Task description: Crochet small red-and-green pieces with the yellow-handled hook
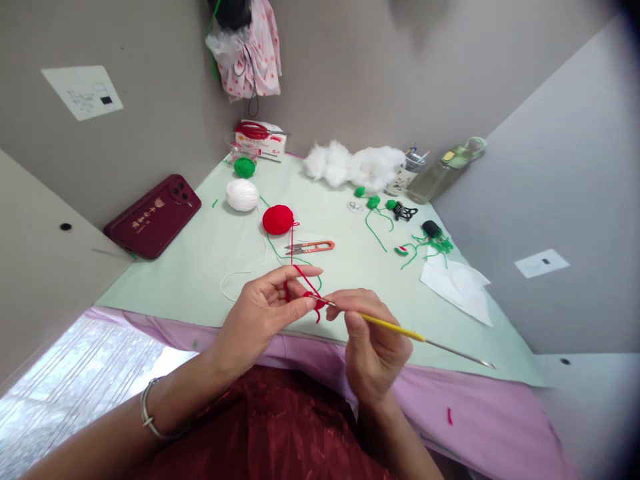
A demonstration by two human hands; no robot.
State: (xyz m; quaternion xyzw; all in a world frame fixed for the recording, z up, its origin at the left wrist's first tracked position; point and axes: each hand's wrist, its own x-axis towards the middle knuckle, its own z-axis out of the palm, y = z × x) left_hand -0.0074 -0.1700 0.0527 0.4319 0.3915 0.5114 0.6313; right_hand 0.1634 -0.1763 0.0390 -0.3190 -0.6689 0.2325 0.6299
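Note:
My left hand [267,307] pinches a small piece of red crochet work [316,301] between thumb and fingers, with red yarn [293,250] wound over the fingers and running up to a red yarn ball [278,219]. My right hand [373,343] grips a yellow-handled crochet hook [400,330], its tip in the red work and its metal end pointing right. Both hands hover above the near edge of the pale green table [190,267].
A white yarn ball [242,195], a green yarn ball [245,167], orange thread snips [311,247], white stuffing [355,165], green crochet bits [375,203], white paper [457,283], a bottle [440,175], a maroon phone [153,217] and a box [260,141] lie around. Grey partition walls close in three sides.

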